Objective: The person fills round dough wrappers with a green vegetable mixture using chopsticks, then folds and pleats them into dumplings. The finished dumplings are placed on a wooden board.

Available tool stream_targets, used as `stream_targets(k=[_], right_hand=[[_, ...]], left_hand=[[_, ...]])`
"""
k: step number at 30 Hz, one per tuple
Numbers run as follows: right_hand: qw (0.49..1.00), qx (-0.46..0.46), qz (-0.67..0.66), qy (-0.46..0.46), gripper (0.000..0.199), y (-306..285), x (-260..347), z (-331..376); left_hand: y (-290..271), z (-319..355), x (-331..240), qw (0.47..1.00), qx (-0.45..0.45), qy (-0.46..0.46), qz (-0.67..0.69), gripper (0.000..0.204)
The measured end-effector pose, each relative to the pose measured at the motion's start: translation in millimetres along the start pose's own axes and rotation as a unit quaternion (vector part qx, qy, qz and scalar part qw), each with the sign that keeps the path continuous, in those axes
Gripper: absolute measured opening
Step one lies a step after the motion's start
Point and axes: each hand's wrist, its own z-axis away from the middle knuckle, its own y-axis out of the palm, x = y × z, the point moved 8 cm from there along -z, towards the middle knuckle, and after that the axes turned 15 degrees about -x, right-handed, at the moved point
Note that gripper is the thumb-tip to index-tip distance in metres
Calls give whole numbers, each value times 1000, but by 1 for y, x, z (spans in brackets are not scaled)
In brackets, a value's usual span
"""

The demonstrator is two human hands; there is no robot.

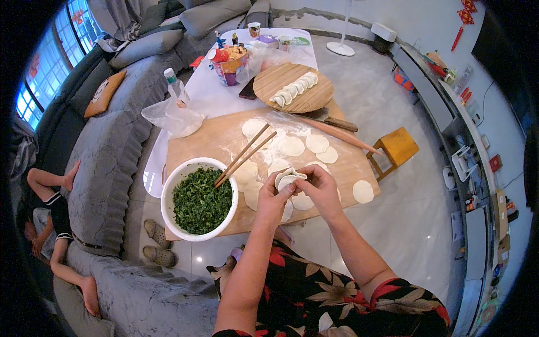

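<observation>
Between my two hands is a dumpling (289,177), its wrapper folded up with the rim pinched. My left hand (273,197) grips its left side; my right hand (318,188) presses the wrapper's right edge with thumb and fingers. Below them, several round dough wrappers (291,146) lie on a floured wooden board (222,135). To the left stands a white bowl (168,210) of chopped green filling (199,199), with a pair of wooden chopsticks (247,154) leaning in it. Finished dumplings (295,89) sit in a row on a round wooden board (269,84) beyond.
A rolling pin (337,133) and a knife (339,123) lie at the board's far right. Beyond stand a snack bucket (230,70), a plastic bag (177,119) and a bottle (175,87). A wooden stool (397,147) is at right. Another person's leg (73,272) rests on the grey sofa (104,168).
</observation>
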Motion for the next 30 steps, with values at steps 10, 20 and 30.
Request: stream_targets(k=[10,20,30], right_hand=[[999,-51,1,-12,11,-11,-1,0],[998,-62,-20,-11,8,-11,-12,-4],[990,-90,14,-109,6,-11,-13,-7]], left_hand=[[-3,-3,-2,1000,1,5,-3,34],[-4,-3,-2,999,-9,0,33,32],[-6,-3,0,999,-22,-14,30,33]])
